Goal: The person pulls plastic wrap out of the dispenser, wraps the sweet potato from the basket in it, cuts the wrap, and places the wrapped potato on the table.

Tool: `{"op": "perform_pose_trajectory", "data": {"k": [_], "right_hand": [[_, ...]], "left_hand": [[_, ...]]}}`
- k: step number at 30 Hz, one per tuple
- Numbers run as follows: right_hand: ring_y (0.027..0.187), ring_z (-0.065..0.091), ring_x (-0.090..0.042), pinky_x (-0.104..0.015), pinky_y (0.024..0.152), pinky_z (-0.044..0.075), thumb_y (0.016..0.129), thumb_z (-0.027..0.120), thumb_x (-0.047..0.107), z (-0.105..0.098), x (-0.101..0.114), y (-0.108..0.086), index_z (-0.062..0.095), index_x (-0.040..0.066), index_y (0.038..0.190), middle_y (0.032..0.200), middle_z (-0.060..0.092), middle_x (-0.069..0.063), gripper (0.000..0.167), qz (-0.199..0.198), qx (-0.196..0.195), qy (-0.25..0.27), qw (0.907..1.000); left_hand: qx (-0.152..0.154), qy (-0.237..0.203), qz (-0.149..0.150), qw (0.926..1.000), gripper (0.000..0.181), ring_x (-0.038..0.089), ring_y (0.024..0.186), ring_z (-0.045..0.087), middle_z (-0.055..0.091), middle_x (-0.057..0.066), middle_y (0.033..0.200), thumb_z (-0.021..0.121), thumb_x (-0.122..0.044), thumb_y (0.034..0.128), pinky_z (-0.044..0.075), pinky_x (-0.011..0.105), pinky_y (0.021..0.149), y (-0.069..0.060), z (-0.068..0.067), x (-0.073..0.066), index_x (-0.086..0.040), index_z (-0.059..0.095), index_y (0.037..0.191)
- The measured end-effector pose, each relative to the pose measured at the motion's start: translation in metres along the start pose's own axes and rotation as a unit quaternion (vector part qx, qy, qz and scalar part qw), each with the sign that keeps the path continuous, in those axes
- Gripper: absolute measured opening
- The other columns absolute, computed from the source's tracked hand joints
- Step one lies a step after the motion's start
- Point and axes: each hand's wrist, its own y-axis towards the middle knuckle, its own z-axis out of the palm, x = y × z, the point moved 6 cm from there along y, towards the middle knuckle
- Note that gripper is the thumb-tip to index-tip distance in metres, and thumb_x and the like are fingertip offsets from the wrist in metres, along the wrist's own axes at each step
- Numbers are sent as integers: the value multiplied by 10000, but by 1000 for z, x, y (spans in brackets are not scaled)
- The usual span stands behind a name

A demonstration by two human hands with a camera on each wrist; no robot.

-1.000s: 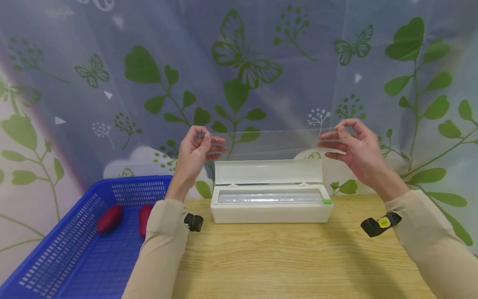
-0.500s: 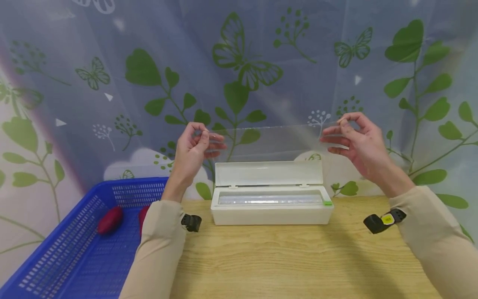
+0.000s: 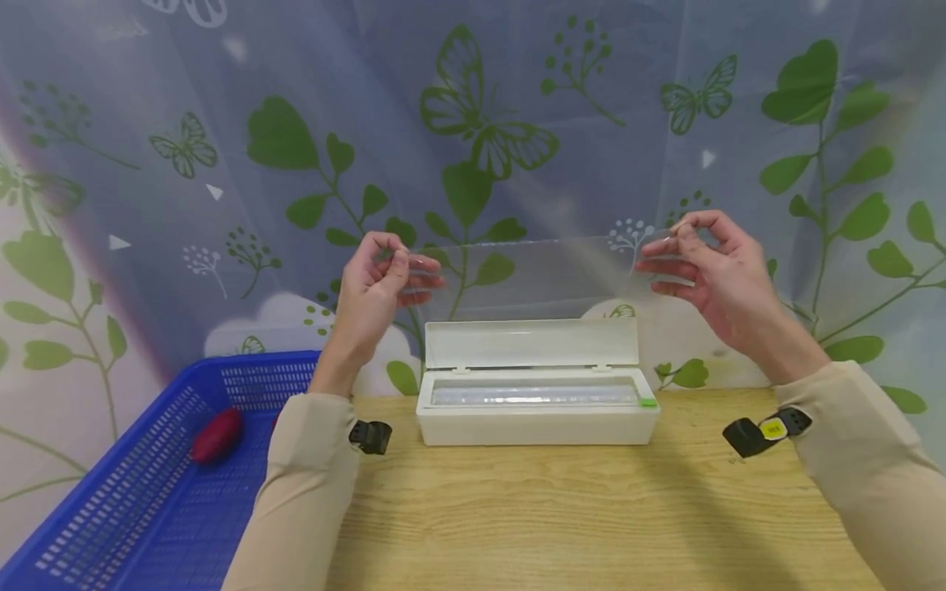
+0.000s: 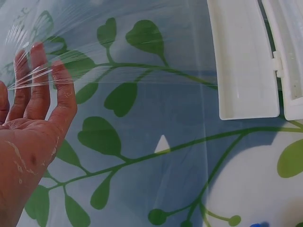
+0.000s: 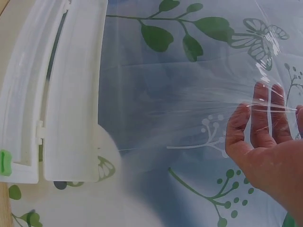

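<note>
Between the two raised hands a sheet of clear plastic film (image 3: 547, 275) is stretched, above and behind a long white box (image 3: 538, 425) whose lid (image 3: 532, 343) stands up. The left hand (image 3: 373, 291) pinches the film's left corner between thumb and index finger; the right hand (image 3: 713, 275) pinches the right corner. The other fingers of both are spread. In the left wrist view, creases in the film run to the left hand (image 4: 38, 113); in the right wrist view they run to the right hand (image 5: 265, 137). A clear roll (image 3: 532, 395) lies inside the box.
A blue basket (image 3: 188, 509) stands at the left on the wooden table (image 3: 562, 509), with a dark red object (image 3: 218, 435) in it and another mostly hidden by the left sleeve. Behind hangs a curtain (image 3: 355, 74) printed with leaves and butterflies.
Both hands have risen a little and moved slightly apart, the film's top edge rising with them. The left sleeve now covers more of the second red object.
</note>
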Motion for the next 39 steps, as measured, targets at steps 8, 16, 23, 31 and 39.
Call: {"op": "perform_pose_trajectory", "data": {"k": [8,16,23,31,39], "right_hand": [[985,762,-254,-359,778,625,1031,567,165,3,8,0,520,70,1108,1055,768,-113,131,-95,-34,-56,9999],[952,767,-270,-370,753,627,1029,568,124,4,17,-1,541,61,1089,1028,777,-138,91,-144,-118,143,9997],[947,767,-275,-365,751,629,1025,572,127,8,25,-3,539,50,1088,1020,774,-146,104,-300,-85,145,9994],[973,761,-292,-367,773,631,1040,535,98,11,33,-12,530,34,1117,1046,767,-162,100,-445,45,168,9989],[988,753,-320,-369,778,628,1074,390,7,16,32,-33,500,14,1154,1081,752,-201,136,-583,637,433,9953]], "left_hand": [[-5,61,93,9999,84,167,911,768,766,-26,980,441,-204,1097,628,372,818,3,1,-10,-216,489,1029],[-10,97,298,9995,78,177,915,768,766,68,1028,436,-198,1097,624,355,823,1,2,-20,-197,489,1039],[-14,162,491,9987,65,187,917,765,762,56,1027,438,-195,1097,623,362,844,-1,3,-31,-198,487,1055],[-22,305,639,9975,68,196,947,763,757,10,1025,432,-225,1099,621,366,863,-8,5,-40,-185,478,1067],[197,447,650,9967,144,200,971,772,779,-27,1024,378,-287,1105,625,382,861,-35,7,-46,-156,428,1075]]}}
